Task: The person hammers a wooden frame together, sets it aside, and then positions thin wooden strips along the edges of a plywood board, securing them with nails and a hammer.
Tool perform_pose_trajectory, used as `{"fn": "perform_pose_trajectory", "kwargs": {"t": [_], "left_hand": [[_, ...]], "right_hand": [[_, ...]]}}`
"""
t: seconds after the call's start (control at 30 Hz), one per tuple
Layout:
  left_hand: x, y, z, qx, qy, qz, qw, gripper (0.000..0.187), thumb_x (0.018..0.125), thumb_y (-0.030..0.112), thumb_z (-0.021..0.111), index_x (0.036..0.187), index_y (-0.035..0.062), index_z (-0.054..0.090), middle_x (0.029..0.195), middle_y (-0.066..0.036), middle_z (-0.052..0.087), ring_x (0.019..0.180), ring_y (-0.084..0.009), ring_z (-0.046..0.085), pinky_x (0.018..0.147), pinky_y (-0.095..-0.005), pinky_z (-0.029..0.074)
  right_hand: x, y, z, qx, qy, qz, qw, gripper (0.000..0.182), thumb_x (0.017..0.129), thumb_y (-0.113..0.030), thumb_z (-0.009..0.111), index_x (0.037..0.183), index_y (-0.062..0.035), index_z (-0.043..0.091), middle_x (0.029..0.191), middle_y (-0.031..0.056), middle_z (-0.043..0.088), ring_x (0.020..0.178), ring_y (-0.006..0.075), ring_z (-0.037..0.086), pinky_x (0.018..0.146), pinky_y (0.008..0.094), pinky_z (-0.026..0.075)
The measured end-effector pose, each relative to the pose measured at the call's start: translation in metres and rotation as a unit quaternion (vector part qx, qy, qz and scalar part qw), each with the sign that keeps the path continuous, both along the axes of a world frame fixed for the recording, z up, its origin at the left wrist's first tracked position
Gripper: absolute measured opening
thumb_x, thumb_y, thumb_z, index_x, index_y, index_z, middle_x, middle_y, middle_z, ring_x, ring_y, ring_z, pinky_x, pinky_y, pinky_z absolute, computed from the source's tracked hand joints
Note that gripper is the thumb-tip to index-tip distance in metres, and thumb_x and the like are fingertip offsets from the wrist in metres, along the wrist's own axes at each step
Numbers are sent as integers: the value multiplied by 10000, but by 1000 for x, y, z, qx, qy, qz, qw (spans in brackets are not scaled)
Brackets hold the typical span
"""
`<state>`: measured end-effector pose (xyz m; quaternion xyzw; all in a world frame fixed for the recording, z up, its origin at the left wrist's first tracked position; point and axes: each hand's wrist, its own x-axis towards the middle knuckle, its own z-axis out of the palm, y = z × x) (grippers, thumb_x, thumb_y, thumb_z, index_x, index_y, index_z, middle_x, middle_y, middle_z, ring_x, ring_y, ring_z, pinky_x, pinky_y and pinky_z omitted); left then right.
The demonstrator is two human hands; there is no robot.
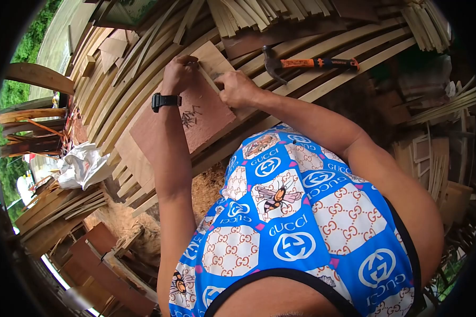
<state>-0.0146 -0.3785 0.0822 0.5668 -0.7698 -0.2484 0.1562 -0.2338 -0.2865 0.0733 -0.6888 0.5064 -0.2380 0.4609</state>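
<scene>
My left hand (180,73), with a black watch on its wrist, and my right hand (238,87) meet over a reddish-brown board (206,124). Both pinch a thin pale wood strip (208,78) that lies along the board's far edge, next to a lighter board (212,57). A small heap of dark nails (190,119) rests on the reddish board just below my left wrist. A hammer with an orange and black handle (314,64) lies on the slats to the right of my right hand, untouched.
Long curved wooden slats (127,90) form the work surface. Bundles of thin strips (259,13) are stacked at the far side. A white plastic bag (82,166), sawdust (206,185) and offcut boards (100,264) lie at the left and below.
</scene>
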Motion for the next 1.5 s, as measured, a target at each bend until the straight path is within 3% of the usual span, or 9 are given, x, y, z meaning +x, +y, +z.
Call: {"fn": "perform_pose_trajectory", "kwargs": {"t": [0.27, 0.4, 0.57, 0.77, 0.87, 1.03, 1.1, 1.2, 1.5], "left_hand": [[-10, 0, -2, -59, -54, -86, 993, 315, 882, 64, 641, 1164, 80, 780, 1179, -133, 721, 1045, -319, 684, 959, -398, 536], [-21, 4, 7, -66, -45, -99, 992, 294, 908, 99, 638, 1164, 104, 782, 1166, -127, 745, 1064, -320, 699, 962, -403, 533], [-34, 12, 21, 8, -20, -45, 999, 275, 937, 252, 693, 1159, 115, 780, 1083, -128, 777, 1020, -305, 728, 945, -398, 534], [-43, 13, 3, -38, -92, 17, 995, 399, 858, 397, 777, 1147, 123, 782, 1089, -109, 785, 1011, -286, 738, 922, -388, 526], [-56, 19, 2, -53, -117, 21, 991, 393, 832, 330, 763, 1186, 159, 771, 1066, -126, 787, 1059, -303, 720, 974, -481, 421], [-81, 5, 8, -37, -21, 133, 990, 377, 807, 220, 714, 1146, 72, 785, 997, -206, 775, 974, -344, 745, 916, -420, 547], [-78, -2, 8, -94, -2, 130, 987, 319, 806, 215, 740, 1070, 50, 811, 946, -192, 785, 891, -313, 768, 850, -348, 589], [-67, -13, 10, -6, 184, 179, 967, 254, 789, 200, 799, 954, 9, 828, 838, -132, 796, 795, -187, 761, 776, -311, 591], [-45, -25, 15, 14, 124, 156, 980, 218, 849, 136, 766, 963, -44, 811, 810, -90, 781, 723, -133, 707, 697, -270, 551]], "right_hand": [[-1, 0, -3, -7, 44, -11, 999, 593, 754, -105, 618, 1291, 147, 622, 1232, 349, 663, 1210, 444, 637, 1087, 450, 490], [-3, -1, -4, -3, 55, -11, 998, 655, 742, -110, 618, 1344, 146, 584, 1284, 357, 632, 1233, 447, 618, 1110, 448, 472], [-12, 8, -5, -13, -100, -49, 994, 674, 755, -133, 605, 1390, 94, 581, 1249, 344, 630, 1215, 443, 614, 1087, 459, 473], [-3, 10, -16, -61, 20, -32, 997, 569, 778, -164, 596, 1291, 76, 646, 1123, 314, 623, 1116, 474, 616, 1028, 491, 496], [-2, 9, -14, -44, 30, -30, 998, 538, 779, -155, 604, 1265, 75, 642, 1128, 320, 622, 1129, 475, 611, 1029, 495, 496], [0, 11, -22, -105, -54, -104, 988, 533, 794, -139, 625, 1291, 52, 617, 1151, 312, 631, 1130, 472, 616, 1018, 490, 503], [-2, 8, -25, -145, -79, -121, 979, 522, 805, -143, 638, 1292, 44, 610, 1152, 304, 641, 1121, 465, 627, 1000, 484, 513], [-10, 6, -18, -64, -94, -96, 989, 569, 831, -163, 654, 1370, 10, 601, 1109, 282, 690, 1041, 416, 688, 941, 445, 546], [-8, 13, -9, -32, -132, -94, 986, 582, 829, -184, 615, 1388, -22, 617, 1122, 295, 710, 1086, 436, 690, 964, 450, 554]]}}
